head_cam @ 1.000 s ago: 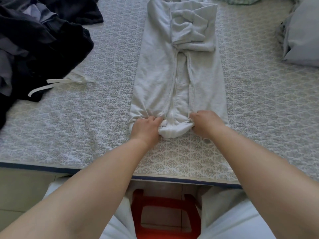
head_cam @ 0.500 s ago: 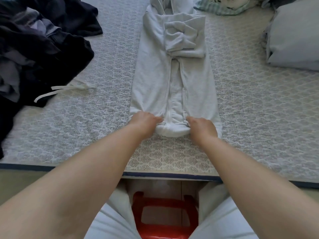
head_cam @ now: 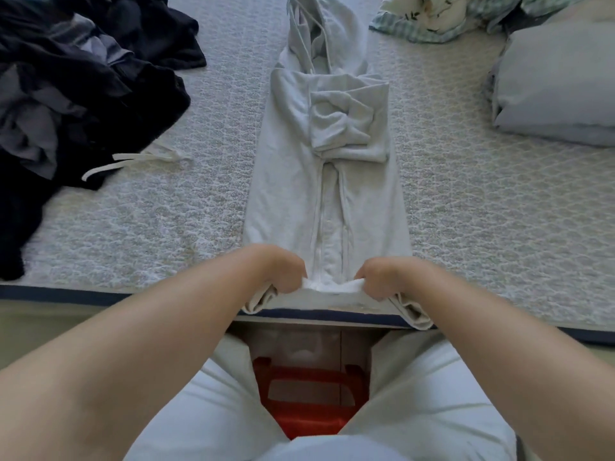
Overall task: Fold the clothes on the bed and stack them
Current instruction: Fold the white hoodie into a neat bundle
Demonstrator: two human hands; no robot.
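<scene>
Down at the near edge of the bed [head_cam: 100,227], both hands are on the hem of the pale grey hoodie [head_cam: 326,201]. The left hand [head_cam: 283,271] has its fingers curled under, pinching the hem's left part; the right hand [head_cam: 379,277] mirrors it, fingers tucked round the right part. Between them the hem bunches up in a small ridge, right at the mattress's dark piping, with the hem corners spilling just over the edge.

Beyond the hands, the hoodie runs straight away up the bed as a long narrow strip, zip down the middle, sleeves folded in across the chest, hood [head_cam: 319,34] at the far end.

The step looks like bringing the bottom up toward the hood. To do it well, the person would lift both corners level, keep the strip's side edges aligned, and lay it down without dragging the sleeve folds loose.

To the left waits the dark pile of clothes [head_cam: 83,94], a white drawstring trailing out. Far right, a folded grey bundle [head_cam: 559,91].
</scene>
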